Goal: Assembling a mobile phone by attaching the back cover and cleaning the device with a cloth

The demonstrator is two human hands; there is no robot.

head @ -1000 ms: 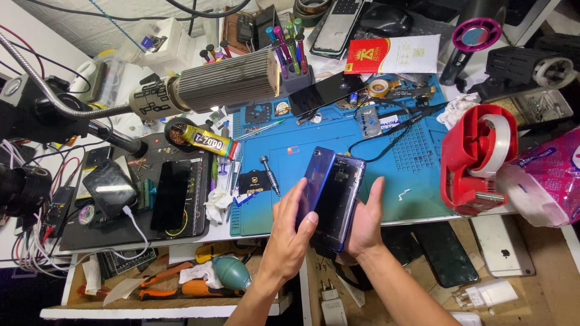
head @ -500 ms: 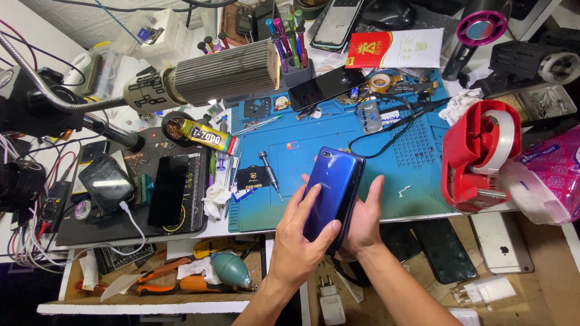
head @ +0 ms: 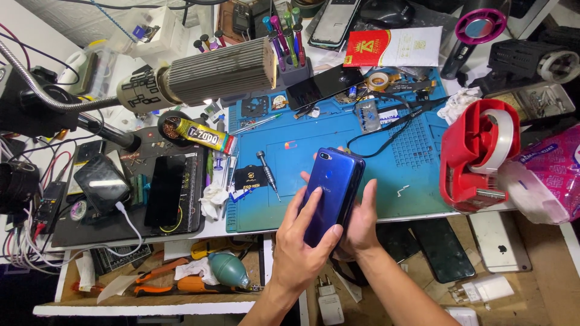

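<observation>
We hold a blue phone back-side up over the near edge of the blue work mat, lifted clear of the worktop so both hands can work around its rim. Our left hand is closed on it from the near left, thumb laid along the glossy back and fingers curled at its lower edge; our right hand cups the right side from underneath, fingers wrapped up the long edge, so the phone is pinched between the two. Its camera end points away from us. Just left of it on the mat lies a small screwdriver, within easy reach. Further left, another dark phone rests screen-up on a black pad. To the right stands a red tape dispenser, well apart from the hands.
</observation>
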